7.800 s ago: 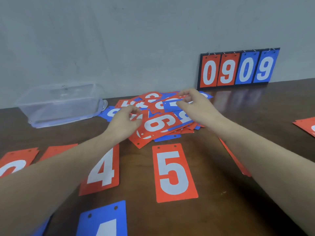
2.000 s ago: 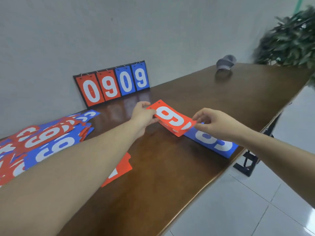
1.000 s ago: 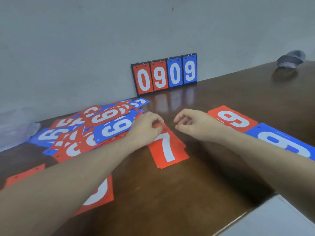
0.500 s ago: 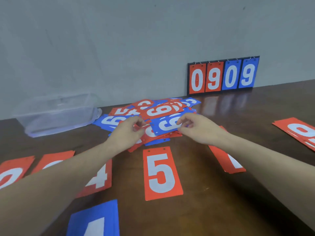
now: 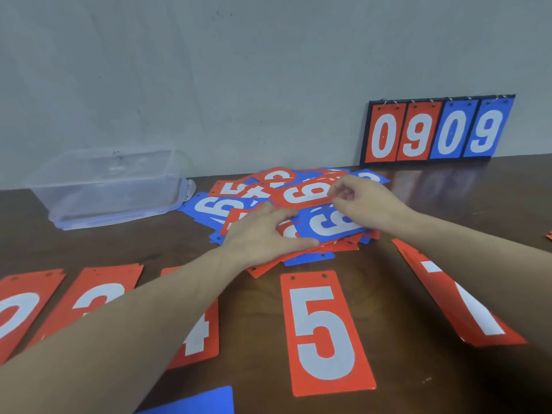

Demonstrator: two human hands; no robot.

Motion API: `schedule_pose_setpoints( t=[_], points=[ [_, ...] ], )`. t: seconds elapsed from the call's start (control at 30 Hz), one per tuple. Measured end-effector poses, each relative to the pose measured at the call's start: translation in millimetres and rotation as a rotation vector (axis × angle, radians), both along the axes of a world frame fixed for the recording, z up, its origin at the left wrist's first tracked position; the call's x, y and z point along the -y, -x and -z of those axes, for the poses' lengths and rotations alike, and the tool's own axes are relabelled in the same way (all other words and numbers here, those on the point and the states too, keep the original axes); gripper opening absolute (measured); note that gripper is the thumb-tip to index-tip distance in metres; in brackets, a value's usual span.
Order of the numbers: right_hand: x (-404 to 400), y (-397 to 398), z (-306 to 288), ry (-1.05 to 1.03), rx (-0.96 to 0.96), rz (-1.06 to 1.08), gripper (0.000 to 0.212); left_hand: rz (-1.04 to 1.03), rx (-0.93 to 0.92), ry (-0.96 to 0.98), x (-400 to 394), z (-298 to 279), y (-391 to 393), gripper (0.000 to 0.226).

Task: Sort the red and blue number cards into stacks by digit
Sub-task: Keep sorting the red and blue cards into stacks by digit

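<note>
Cards lie in a mixed red and blue pile behind the red 5 card. Left hand rests flat on the pile, fingers spread. Right hand pinches a red 6 card atop it, fingers curled.

Mixed red and blue cards lie heaped.
</note>
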State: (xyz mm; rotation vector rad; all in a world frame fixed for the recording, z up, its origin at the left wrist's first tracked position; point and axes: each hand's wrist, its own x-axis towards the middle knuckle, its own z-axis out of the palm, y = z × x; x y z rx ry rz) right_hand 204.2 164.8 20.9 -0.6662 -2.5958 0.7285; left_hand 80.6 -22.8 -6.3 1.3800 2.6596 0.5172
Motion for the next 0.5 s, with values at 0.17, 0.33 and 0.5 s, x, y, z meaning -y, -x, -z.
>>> schedule_pose_setpoints(
  t=[0.17, 0.33, 0.5],
  points=[
    [-8, 6, 14, -0.119, 0.112, -0.163, 0.021, 0.028, -0.015, -0.02, 2, 8, 3, 0.084],
    [-17, -8, 22, -0.322, 0.276, -0.247, 0.063, 0.07, 0.07, -0.078, 5, 6, 7, 0.087],
    [-22, -13, 14, -0.34, 0.297, -0.144, 0.062, 0.076, 0.125, -0.076, 7, 3, 6, 0.086]
  ],
)
